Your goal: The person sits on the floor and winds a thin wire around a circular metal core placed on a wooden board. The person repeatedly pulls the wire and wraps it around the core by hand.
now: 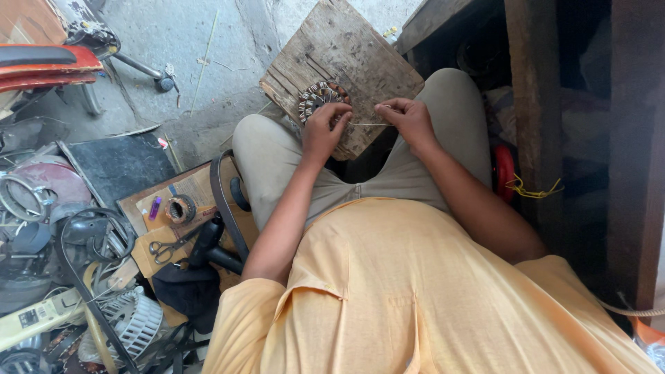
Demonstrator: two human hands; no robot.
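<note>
Seen from above, a seated person's left hand (324, 130) presses a ring-shaped motor winding (320, 99) onto a worn wooden board (346, 52) across the knees, while the right hand (409, 119) pinches a thin thread (369, 125) taut; steady tension likely keeps the lacing neat.

Person in a yellow shirt and grey trousers

The pale yellow shirt (415, 291) had short sleeves; light grey-beige trousers (277, 156) covered both knees, forearms bare toward twelve o'clock.
</note>
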